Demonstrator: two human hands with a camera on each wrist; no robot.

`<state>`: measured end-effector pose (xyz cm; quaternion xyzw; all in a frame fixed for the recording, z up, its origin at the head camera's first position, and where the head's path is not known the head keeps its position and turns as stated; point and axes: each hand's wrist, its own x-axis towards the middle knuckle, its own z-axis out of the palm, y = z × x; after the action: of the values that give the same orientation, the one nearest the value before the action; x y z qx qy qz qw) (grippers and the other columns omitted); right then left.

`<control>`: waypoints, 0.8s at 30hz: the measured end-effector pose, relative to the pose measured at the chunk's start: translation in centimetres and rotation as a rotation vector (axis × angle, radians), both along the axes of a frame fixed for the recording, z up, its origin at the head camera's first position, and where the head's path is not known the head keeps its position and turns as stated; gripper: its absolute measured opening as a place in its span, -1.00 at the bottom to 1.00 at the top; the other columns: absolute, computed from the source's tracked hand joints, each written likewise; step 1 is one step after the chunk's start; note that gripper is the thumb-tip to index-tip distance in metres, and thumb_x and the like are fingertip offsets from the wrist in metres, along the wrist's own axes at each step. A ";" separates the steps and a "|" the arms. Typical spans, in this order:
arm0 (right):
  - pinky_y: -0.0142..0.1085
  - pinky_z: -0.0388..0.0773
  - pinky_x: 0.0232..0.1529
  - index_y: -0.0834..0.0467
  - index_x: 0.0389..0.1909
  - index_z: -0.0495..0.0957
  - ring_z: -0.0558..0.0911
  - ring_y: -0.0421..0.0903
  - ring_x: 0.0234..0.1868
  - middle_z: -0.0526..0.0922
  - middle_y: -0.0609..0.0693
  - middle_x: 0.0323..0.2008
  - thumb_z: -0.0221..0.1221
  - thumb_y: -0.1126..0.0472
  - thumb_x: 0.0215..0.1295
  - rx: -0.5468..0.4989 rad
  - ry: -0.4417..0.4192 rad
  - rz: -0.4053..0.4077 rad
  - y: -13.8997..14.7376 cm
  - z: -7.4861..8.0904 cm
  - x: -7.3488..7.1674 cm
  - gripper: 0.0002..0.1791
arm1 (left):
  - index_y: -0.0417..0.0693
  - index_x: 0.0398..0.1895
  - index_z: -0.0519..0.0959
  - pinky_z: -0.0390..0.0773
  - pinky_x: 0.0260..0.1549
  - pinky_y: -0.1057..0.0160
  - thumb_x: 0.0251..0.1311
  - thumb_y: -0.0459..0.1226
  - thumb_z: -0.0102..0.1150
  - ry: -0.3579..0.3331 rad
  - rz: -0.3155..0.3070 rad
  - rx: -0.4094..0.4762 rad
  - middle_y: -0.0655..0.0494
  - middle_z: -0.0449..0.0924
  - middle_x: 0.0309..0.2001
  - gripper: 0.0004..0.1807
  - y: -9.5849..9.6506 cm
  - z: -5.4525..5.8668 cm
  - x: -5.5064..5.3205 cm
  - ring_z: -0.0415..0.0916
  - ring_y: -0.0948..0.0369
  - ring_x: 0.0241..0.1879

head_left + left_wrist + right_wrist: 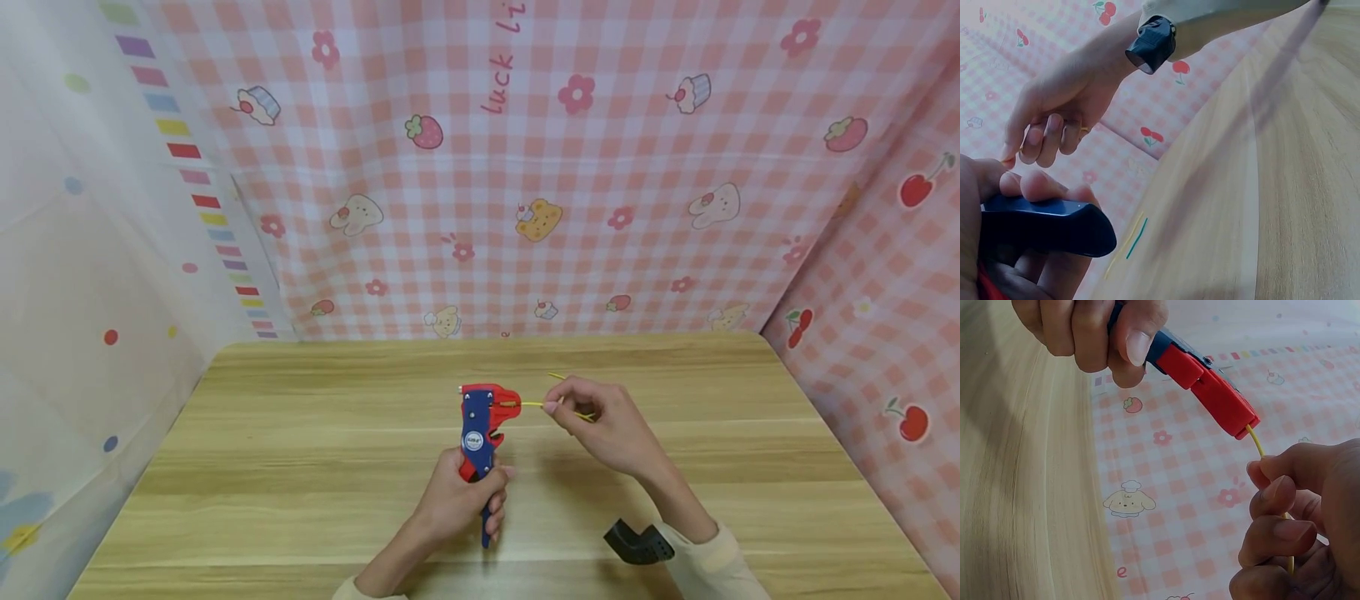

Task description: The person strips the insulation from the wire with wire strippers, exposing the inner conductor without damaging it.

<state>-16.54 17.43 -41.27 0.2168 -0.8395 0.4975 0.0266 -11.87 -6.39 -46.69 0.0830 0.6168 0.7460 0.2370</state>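
Note:
My left hand (pixel 467 496) grips the handles of a blue and red wire stripper (pixel 477 421), which stands upright above the table with its red head pointing right. A thin yellow wire (pixel 532 405) runs from the mouth of that head to my right hand (pixel 600 421). Thumb and forefinger of the right hand pinch the wire close to the stripper, and its free end passes through the curled fingers. The right wrist view shows the wire (pixel 1256 441) entering the red nose (pixel 1235 419); the tip inside is hidden.
On the wooden table (pixel 300 467), a loose yellow wire (pixel 1125 244) and a green wire (pixel 1137 238) lie side by side near the far edge. A black camera mount (pixel 639 542) sits at the right wrist. Patterned cloth (pixel 480 183) hangs behind and at both sides.

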 end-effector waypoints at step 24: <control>-0.44 0.31 -0.61 -0.07 -0.29 0.69 0.35 -0.29 -0.62 0.60 -0.06 -0.54 0.30 0.13 0.41 0.055 0.048 -0.037 0.3 0.3 0.1 -0.94 | -0.19 -0.22 0.46 0.70 -0.56 0.24 0.35 -0.19 0.32 0.012 -0.031 -0.057 0.11 0.54 -0.60 -0.73 -0.3 0.7 -0.2 0.56 0.19 -0.68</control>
<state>-16.46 17.77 -40.96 0.2140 -0.8558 0.4683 0.0500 -12.04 -6.66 -45.97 0.0902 0.6378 0.7240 0.2469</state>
